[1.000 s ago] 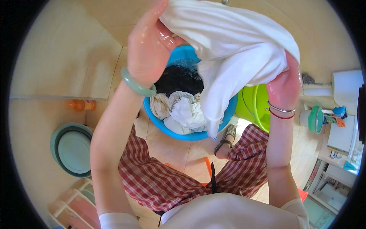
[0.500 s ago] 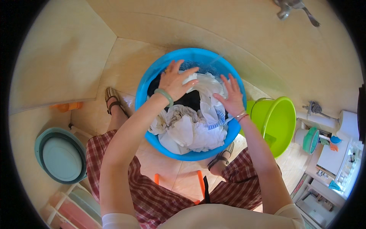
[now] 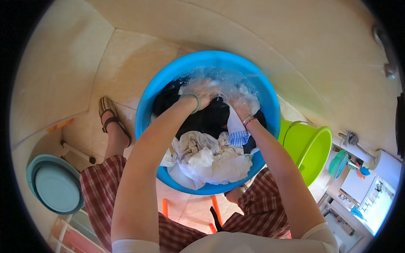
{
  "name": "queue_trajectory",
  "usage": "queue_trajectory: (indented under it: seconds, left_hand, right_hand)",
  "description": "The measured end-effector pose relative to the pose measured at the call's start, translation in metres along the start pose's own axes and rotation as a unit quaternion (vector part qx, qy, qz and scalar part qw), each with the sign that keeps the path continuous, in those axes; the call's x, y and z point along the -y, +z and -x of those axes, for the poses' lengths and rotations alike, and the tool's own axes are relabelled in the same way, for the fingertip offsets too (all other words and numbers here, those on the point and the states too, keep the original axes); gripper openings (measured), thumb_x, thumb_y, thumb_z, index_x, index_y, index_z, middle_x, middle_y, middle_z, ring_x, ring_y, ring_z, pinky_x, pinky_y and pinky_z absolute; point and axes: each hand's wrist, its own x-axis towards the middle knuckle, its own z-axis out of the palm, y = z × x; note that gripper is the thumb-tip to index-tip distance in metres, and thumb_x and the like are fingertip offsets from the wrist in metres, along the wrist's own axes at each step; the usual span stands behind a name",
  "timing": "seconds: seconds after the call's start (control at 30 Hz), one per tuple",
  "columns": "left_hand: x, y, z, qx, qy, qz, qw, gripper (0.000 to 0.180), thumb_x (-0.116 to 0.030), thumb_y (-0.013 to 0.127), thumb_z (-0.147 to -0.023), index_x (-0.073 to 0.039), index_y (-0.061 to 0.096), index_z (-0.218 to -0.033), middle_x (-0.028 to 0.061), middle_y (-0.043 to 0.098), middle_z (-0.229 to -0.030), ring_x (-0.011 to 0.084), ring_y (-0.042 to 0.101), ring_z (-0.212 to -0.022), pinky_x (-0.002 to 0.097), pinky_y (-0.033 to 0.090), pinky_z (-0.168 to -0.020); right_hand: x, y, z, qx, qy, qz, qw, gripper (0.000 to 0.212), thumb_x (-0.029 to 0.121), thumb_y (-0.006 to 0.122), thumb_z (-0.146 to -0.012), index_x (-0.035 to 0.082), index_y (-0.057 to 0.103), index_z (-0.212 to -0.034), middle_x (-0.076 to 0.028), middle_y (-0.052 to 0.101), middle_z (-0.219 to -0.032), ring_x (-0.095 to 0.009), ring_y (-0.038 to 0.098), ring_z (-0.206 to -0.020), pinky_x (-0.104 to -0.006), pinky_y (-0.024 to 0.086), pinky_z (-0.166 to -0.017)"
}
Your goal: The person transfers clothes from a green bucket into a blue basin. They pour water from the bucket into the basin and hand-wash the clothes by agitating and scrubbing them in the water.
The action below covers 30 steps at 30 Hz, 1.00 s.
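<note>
Both hands reach down into a large blue basin [image 3: 271,114] filled with laundry. My left hand [image 3: 204,89], with a green bangle at the wrist, is at the far side among splashing water [image 3: 230,78]. Beside it my right hand [image 3: 240,107] is lowered against wet white cloth [image 3: 253,103]. Spray and blur hide the fingers of both hands. A white piece with a blue checked edge [image 3: 239,138] hangs by my right wrist. Dark clothing [image 3: 202,120] lies under my arms, and crumpled white clothes [image 3: 219,166] fill the near side.
A lime-green bucket [image 3: 314,154] stands right of the basin. At the left is a blue-grey basin [image 3: 57,187] near the wall. Orange stool legs [image 3: 216,206] show between my knees. A tap [image 3: 388,69] sits on the right wall.
From above the laundry with fingers spread, both hands have gone down into the far part of the basin. Water now splashes around them, and more dark clothing shows.
</note>
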Motion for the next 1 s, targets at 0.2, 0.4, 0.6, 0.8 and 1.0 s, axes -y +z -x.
queue_trajectory:
  seconds: [0.2, 0.4, 0.6, 0.8, 1.0]
  left_hand:
    - [-0.003, -0.009, -0.036, -0.006, -0.177, 0.193, 0.965, 0.037, -0.028, 0.040, -0.095, -0.009, 0.057, -0.122, 0.0179, 0.054, -0.126, 0.0336, 0.052, -0.116, 0.0458, 0.040, -0.099]
    - [0.019, 0.046, -0.077, -0.071, -0.098, 0.247, 0.961, 0.043, -0.036, 0.044, -0.093, -0.004, 0.059, -0.117, 0.0185, 0.057, -0.122, 0.0337, 0.054, -0.111, 0.0422, 0.045, -0.092]
    - [-0.006, 0.012, -0.018, -0.171, -0.154, 0.323, 0.918, 0.044, -0.021, 0.061, -0.081, -0.007, 0.054, -0.123, 0.0179, 0.056, -0.122, 0.0328, 0.055, -0.109, 0.0407, 0.043, -0.094]
    - [-0.016, -0.036, 0.057, -0.182, 0.028, 0.558, 0.809, 0.059, 0.002, 0.071, -0.058, -0.009, 0.058, -0.114, 0.0076, 0.057, -0.109, 0.0222, 0.055, -0.104, 0.0324, 0.042, -0.093]
    - [-0.055, -0.107, 0.109, -0.229, 0.096, 0.465, 0.850, 0.025, -0.001, 0.068, -0.062, -0.009, 0.057, -0.082, 0.0044, 0.052, -0.095, 0.0181, 0.052, -0.090, 0.0297, 0.043, -0.081]
  right_hand:
    - [-0.039, 0.052, -0.028, -0.057, 0.001, -0.095, 0.994, 0.036, 0.027, 0.047, -0.094, 0.008, 0.055, -0.123, -0.013, 0.051, -0.130, -0.028, 0.049, -0.117, -0.0426, 0.038, -0.100]
    - [-0.038, 0.071, -0.051, 0.013, 0.046, 0.002, 0.999, 0.045, 0.032, 0.046, -0.093, 0.009, 0.049, -0.131, -0.011, 0.052, -0.131, -0.024, 0.051, -0.115, -0.0382, 0.041, -0.097]
    - [0.020, -0.028, -0.029, -0.030, 0.030, -0.087, 0.995, 0.030, 0.017, 0.063, -0.083, 0.011, 0.063, -0.112, -0.011, 0.062, -0.105, -0.024, 0.060, -0.092, -0.0366, 0.048, -0.081]
    - [0.055, -0.128, 0.078, -0.171, -0.141, -0.433, 0.874, 0.024, 0.001, 0.073, -0.071, 0.007, 0.068, -0.094, -0.004, 0.059, -0.094, -0.018, 0.058, -0.090, -0.0267, 0.045, -0.077]
    - [0.055, -0.192, 0.132, -0.287, -0.181, -0.401, 0.851, 0.017, -0.005, 0.069, -0.071, 0.005, 0.064, -0.084, -0.005, 0.061, -0.091, -0.018, 0.057, -0.090, -0.0285, 0.044, -0.080]
